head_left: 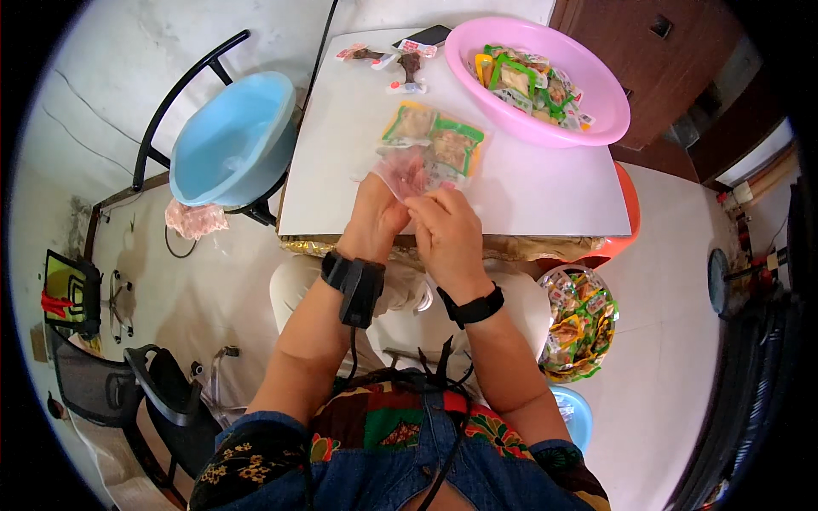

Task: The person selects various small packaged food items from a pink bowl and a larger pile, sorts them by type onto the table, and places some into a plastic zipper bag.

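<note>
Head view. A: What sits at the centre of the work?

B: A clear bag, on the near half of the white table, left of its middle. Two green-edged food packets show at the bag's far end; inside or just under the film, can't say.

A: Step in hand?

B: Handling the bag's near edge with both hands, I judge. Looks like opening or spreading the mouth, though the film blurs it. Next move would call for a light pinch and a steady hand inside or behind the plastic.

A: The hands?

B: Right hand: fingers curled in, tips seemingly pinched on the bag's near edge. Left hand: fingers run behind or into the film; how far open, cannot tell.

A: Further out?

B: Table's far right corner: pink basin holding more packets. Table's far edge: small dark snack packs, a phone beside them. Off the table's left side: blue basin on a black chair. Below the table's near right corner: round bin heaped with packets.
</note>
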{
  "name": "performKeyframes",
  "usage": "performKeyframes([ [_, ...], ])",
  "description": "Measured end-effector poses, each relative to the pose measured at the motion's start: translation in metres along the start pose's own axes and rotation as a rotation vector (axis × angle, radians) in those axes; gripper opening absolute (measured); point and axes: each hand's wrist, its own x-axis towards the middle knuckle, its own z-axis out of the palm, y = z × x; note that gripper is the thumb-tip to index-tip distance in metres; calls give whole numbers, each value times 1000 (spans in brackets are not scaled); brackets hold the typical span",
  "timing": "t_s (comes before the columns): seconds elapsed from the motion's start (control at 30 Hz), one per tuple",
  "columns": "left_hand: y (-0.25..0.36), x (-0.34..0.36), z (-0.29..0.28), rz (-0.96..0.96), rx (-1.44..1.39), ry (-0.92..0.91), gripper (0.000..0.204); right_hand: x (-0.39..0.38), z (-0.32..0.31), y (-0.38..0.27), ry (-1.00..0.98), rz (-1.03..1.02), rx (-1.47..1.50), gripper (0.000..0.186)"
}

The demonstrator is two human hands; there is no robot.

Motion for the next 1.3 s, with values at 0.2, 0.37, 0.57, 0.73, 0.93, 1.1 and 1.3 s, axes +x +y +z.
performKeyframes([
  [0.2, -11, -44, 3, 204, 46, -47, 24, -5, -3, 4, -35, 0, 7, 14],
  [0.37, -15, -100, -10, 257, 325, 160, 26, -16, -6, 7, -108, 21, -88, 15],
  [0.57, 9, -104, -55, 875, 1398, 260, 40, -23, 0, 6, -64, 21, -179, 17],
  [0.73, 24, -92, -26, 1278, 1924, 173, 43, -28, 6, 10, -94, 25, -215, 18],
  [0.93, 42, -60, -36, 1397, 2095, 2, 29, -30, 5, 14, -63, 18, -301, 17],
  [1.1, 54, -65, -48, 1428, 2128, 56, 14, -32, -9, 15, -11, 103, -372, 13],
  [1.3, 48, -97, -55, 1361, 2067, -130, 13, -48, -33, -1, -61, 136, -303, 11],
])
